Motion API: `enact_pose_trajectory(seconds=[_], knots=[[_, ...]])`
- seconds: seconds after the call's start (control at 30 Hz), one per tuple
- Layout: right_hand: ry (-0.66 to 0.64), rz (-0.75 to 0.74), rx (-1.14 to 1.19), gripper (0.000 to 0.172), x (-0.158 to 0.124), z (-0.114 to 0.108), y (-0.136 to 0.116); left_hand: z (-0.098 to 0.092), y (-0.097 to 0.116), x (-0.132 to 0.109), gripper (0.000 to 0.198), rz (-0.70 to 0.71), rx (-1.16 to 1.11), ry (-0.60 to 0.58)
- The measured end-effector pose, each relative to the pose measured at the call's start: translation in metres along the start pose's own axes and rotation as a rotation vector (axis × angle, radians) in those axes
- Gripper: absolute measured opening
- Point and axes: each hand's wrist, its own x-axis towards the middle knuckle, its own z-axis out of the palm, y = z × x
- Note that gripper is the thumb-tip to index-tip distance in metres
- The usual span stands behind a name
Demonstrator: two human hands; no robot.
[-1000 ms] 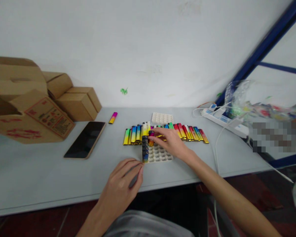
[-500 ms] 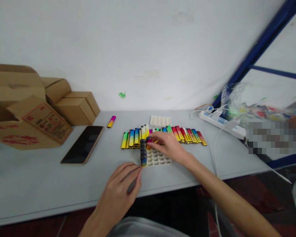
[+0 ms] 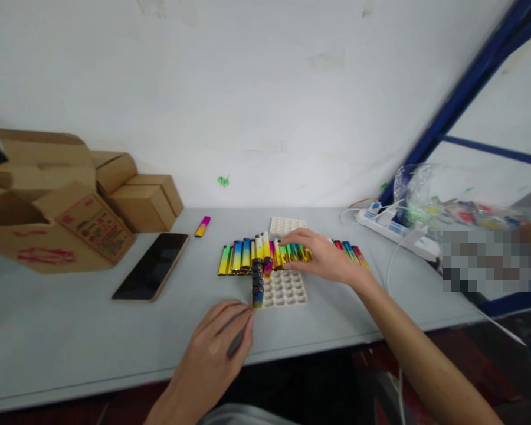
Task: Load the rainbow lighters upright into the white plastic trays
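A white pocketed tray point(image 3: 287, 290) lies on the grey table point(image 3: 71, 330). Several dark-capped lighters point(image 3: 257, 284) stand in its left column, and a pink one point(image 3: 268, 265) stands in the second column at the far end. Behind the tray lies a row of rainbow-coloured lighters point(image 3: 243, 255). My right hand point(image 3: 325, 258) rests on the middle of that row, fingers stretched flat over the lighters. My left hand point(image 3: 219, 348) lies at the table's near edge, fingers loosely flat, with the fingertips at the tray's near left corner. It holds nothing.
A second white tray point(image 3: 287, 225) sits behind the row. A single pink-yellow lighter point(image 3: 202, 226), a black phone point(image 3: 153, 265) and cardboard boxes point(image 3: 75, 206) are at the left. A power strip point(image 3: 392, 225), cables and a clear plastic bag point(image 3: 425, 192) are at the right.
My right hand let go of the pink lighter, which now stands in the tray, and moved back onto the row of lighters. My left hand stayed put.
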Motion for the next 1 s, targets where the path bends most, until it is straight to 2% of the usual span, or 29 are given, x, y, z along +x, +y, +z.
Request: enact_pose_trajectory(seconds=[0.1, 0.27, 0.4, 0.5, 0.6, 0.7, 0.87, 1.0], knots=[[-0.054, -0.01, -0.051, 0.05, 0.007, -0.001, 0.013, 0.001, 0.0, -0.002, 0.018, -0.001, 0.003, 0.014], [-0.134, 0.013, -0.137, 0.069, 0.017, 0.01, 0.022, 0.001, 0.001, -0.001, 0.018, -0.004, 0.01, 0.014], [-0.147, 0.025, -0.136, 0.075, 0.016, 0.016, 0.025, 0.001, 0.001, -0.001, 0.018, 0.001, 0.008, 0.017], [-0.108, 0.011, -0.107, 0.075, 0.013, 0.012, 0.024, 0.001, 0.001, -0.002, 0.018, -0.003, 0.006, 0.008], [-0.034, 0.002, -0.039, 0.07, 0.008, 0.003, 0.021, 0.001, 0.001, -0.002, 0.018, -0.011, 0.001, -0.005], [0.072, 0.012, 0.128, 0.054, 0.001, -0.004, 0.017, 0.001, 0.001, -0.002, 0.017, -0.018, -0.003, -0.002], [0.228, 0.18, 0.583, 0.043, -0.013, -0.006, 0.009, 0.001, 0.002, 0.0, 0.016, -0.021, -0.004, 0.012], [0.332, 0.24, 0.661, 0.026, -0.022, 0.0, -0.002, 0.001, 0.003, 0.002, 0.016, -0.014, -0.005, 0.015]])
